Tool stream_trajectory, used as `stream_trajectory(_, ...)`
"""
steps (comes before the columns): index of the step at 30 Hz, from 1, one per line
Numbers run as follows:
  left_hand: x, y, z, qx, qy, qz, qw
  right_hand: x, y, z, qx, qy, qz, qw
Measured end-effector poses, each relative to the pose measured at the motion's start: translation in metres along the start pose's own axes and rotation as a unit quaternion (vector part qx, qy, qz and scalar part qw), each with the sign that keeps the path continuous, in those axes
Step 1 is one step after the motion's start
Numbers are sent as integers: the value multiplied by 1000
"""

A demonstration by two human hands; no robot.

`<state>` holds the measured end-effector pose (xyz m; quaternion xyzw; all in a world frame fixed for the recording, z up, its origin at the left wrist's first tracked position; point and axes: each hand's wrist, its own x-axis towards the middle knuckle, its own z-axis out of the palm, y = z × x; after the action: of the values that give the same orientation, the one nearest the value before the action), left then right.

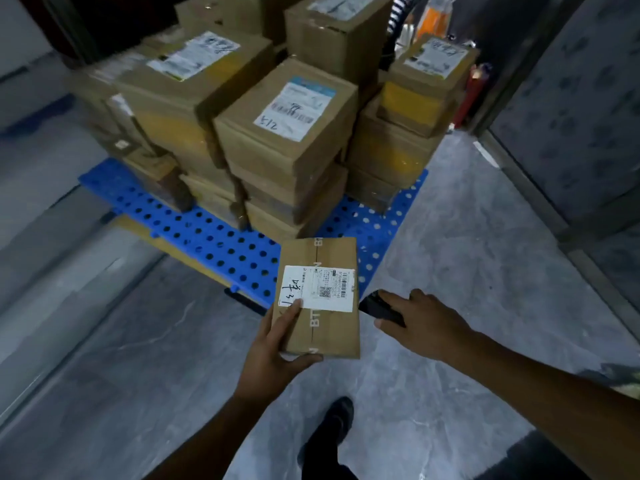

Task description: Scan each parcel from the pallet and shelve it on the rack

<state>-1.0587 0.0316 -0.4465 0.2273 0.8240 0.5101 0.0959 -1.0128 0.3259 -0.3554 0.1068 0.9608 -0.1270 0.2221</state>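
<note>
My left hand (277, 344) grips a flat brown cardboard parcel (329, 334) from below, thumb on its top face beside a white shipping label (317, 289) with a barcode and handwriting. Just right of the parcel, my right hand (420, 323) holds a black handheld scanner (379, 308), its front end close to the label's right edge. Beyond them lies a blue perforated plastic pallet (214, 237) on the floor, stacked with several brown labelled parcels (287, 133).
Grey marbled floor surrounds the pallet. A grey wall panel (581, 116) runs along the right, and a pale ledge (52, 237) along the left. My dark shoe (332, 434) is below the parcel. A striped sleeve and orange items show behind the stacks.
</note>
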Motion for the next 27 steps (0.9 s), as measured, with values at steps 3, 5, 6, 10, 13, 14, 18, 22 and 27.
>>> stream_trajectory(3,-50,-15,-47,-11,41,-15,999,-16,-57,18,26,-1,-34,999)
stream_trajectory(5,-83,-25,-87,-1,72,-21,997,-20,-104,29,23,-7,-63,998)
stream_trajectory(6,-98,-29,-110,8,91,-21,996,-21,-131,33,17,-8,-80,997)
stream_trajectory(10,-165,-34,-209,42,190,-27,980,-31,-254,40,10,6,-166,986)
stream_trajectory(13,-218,-37,-291,81,268,-32,959,-40,-355,40,-7,38,-241,970)
stream_trajectory(14,-235,-36,-322,92,290,-32,952,-44,-391,38,-6,44,-265,963)
stream_trajectory(18,-300,-20,-440,135,369,-31,919,-65,-527,27,27,78,-364,928)
stream_trajectory(22,-356,-4,-548,163,456,-38,874,-86,-665,10,-20,96,-448,889)
stream_trajectory(27,-420,-2,-676,214,545,-80,807,-104,-835,-12,-27,142,-550,822)
